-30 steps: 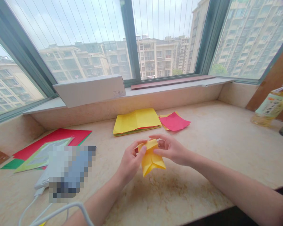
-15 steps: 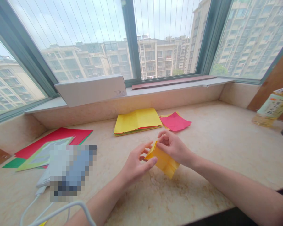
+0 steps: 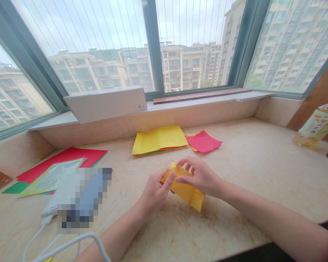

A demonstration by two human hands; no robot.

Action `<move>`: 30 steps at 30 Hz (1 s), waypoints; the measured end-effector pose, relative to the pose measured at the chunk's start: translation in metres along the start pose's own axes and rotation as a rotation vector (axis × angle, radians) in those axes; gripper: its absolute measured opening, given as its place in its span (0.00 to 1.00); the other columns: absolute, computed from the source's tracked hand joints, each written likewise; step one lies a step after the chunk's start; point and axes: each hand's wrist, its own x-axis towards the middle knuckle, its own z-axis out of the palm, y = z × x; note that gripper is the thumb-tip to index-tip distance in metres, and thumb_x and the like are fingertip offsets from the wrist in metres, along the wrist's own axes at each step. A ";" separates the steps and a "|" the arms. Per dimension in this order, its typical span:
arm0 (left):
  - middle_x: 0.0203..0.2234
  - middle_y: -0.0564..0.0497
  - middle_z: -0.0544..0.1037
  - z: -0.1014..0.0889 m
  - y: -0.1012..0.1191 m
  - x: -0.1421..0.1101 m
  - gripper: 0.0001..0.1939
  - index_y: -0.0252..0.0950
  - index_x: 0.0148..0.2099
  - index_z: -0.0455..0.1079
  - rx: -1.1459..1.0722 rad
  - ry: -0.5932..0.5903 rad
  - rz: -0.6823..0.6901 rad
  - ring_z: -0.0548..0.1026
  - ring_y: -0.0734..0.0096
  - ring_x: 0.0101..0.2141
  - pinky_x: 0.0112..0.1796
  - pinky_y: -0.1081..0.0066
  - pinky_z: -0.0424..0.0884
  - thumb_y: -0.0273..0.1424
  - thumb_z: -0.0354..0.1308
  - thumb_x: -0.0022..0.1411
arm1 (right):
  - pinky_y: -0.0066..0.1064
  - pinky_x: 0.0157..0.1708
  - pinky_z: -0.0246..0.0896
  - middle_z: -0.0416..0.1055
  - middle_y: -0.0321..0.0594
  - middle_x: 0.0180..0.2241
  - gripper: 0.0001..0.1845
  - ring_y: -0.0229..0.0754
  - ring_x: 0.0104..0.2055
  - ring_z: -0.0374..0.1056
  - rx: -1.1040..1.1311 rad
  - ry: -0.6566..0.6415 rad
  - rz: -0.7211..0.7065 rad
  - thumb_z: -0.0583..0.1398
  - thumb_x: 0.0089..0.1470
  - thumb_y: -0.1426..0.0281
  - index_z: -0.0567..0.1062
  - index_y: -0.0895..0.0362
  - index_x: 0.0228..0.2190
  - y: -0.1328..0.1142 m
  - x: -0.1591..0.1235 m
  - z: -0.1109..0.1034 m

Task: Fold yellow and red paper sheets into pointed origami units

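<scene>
A folded sheet of yellow paper (image 3: 185, 188) sits between the person's hands, pinched by the left hand (image 3: 154, 193) and the right hand (image 3: 200, 178), which nearly meet across it. Beyond, on the pale marble surface (image 3: 243, 171), lie a yellow paper stack (image 3: 159, 141) and a pink sheet (image 3: 203, 141), below a wide window (image 3: 191, 43).

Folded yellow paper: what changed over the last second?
The folded yellow paper swung its lower end rightward, and now slants down-right instead of pointing straight down. The left hand and right hand both still hold it. The yellow paper stack and pink sheet stayed put.
</scene>
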 end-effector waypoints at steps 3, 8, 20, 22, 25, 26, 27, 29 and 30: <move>0.29 0.48 0.75 0.000 0.000 -0.001 0.19 0.31 0.43 0.73 0.012 -0.034 -0.009 0.73 0.70 0.27 0.29 0.72 0.72 0.44 0.54 0.66 | 0.33 0.36 0.64 0.74 0.38 0.39 0.22 0.40 0.36 0.69 -0.040 -0.008 -0.040 0.69 0.48 0.60 0.74 0.54 0.44 0.001 0.000 0.001; 0.35 0.45 0.78 0.002 0.003 -0.002 0.19 0.32 0.49 0.72 -0.053 -0.020 -0.020 0.75 0.68 0.30 0.30 0.71 0.75 0.41 0.58 0.64 | 0.32 0.37 0.64 0.73 0.41 0.41 0.18 0.40 0.38 0.69 -0.069 -0.014 -0.112 0.65 0.53 0.64 0.75 0.54 0.46 -0.003 0.000 -0.003; 0.45 0.45 0.79 -0.003 -0.007 0.004 0.17 0.36 0.54 0.71 -0.104 0.141 -0.012 0.77 0.61 0.42 0.43 0.67 0.73 0.36 0.57 0.65 | 0.34 0.39 0.68 0.76 0.43 0.43 0.17 0.44 0.41 0.73 0.079 0.109 -0.027 0.54 0.60 0.72 0.72 0.55 0.50 0.000 0.000 -0.003; 0.45 0.45 0.79 -0.004 -0.008 0.004 0.17 0.36 0.54 0.71 -0.114 0.131 -0.008 0.77 0.60 0.43 0.44 0.66 0.73 0.36 0.56 0.65 | 0.34 0.39 0.68 0.76 0.43 0.44 0.18 0.43 0.41 0.73 0.089 0.100 -0.044 0.54 0.60 0.73 0.71 0.54 0.51 0.002 0.000 -0.003; 0.46 0.45 0.79 -0.003 -0.007 0.003 0.17 0.36 0.54 0.71 -0.109 0.130 -0.015 0.77 0.60 0.43 0.44 0.65 0.73 0.36 0.56 0.65 | 0.33 0.37 0.68 0.77 0.42 0.43 0.19 0.43 0.39 0.74 0.107 0.085 -0.039 0.54 0.60 0.73 0.71 0.54 0.52 0.002 0.000 -0.003; 0.46 0.45 0.78 -0.002 -0.006 0.003 0.17 0.36 0.54 0.71 -0.108 0.138 -0.023 0.77 0.60 0.43 0.44 0.66 0.73 0.36 0.57 0.64 | 0.33 0.37 0.69 0.77 0.42 0.42 0.19 0.43 0.38 0.74 0.111 0.083 -0.029 0.54 0.60 0.72 0.70 0.54 0.53 0.002 0.000 -0.003; 0.46 0.45 0.78 -0.002 -0.006 0.003 0.17 0.36 0.54 0.70 -0.109 0.146 -0.034 0.77 0.60 0.43 0.43 0.66 0.73 0.36 0.57 0.64 | 0.33 0.36 0.69 0.77 0.42 0.41 0.19 0.43 0.38 0.74 0.114 0.081 -0.019 0.54 0.61 0.72 0.71 0.54 0.52 0.001 0.000 -0.003; 0.46 0.45 0.78 -0.002 -0.005 0.003 0.18 0.36 0.54 0.68 -0.129 0.160 -0.050 0.77 0.61 0.43 0.42 0.66 0.73 0.35 0.58 0.63 | 0.34 0.37 0.69 0.77 0.42 0.41 0.17 0.43 0.38 0.74 0.126 0.091 -0.006 0.55 0.61 0.69 0.72 0.54 0.51 0.000 0.000 -0.003; 0.46 0.45 0.78 -0.002 -0.005 0.004 0.18 0.36 0.54 0.68 -0.145 0.163 -0.050 0.77 0.61 0.43 0.42 0.66 0.73 0.35 0.58 0.63 | 0.34 0.37 0.69 0.77 0.43 0.41 0.17 0.44 0.40 0.74 0.143 0.092 -0.003 0.55 0.61 0.67 0.73 0.54 0.51 -0.001 0.000 -0.003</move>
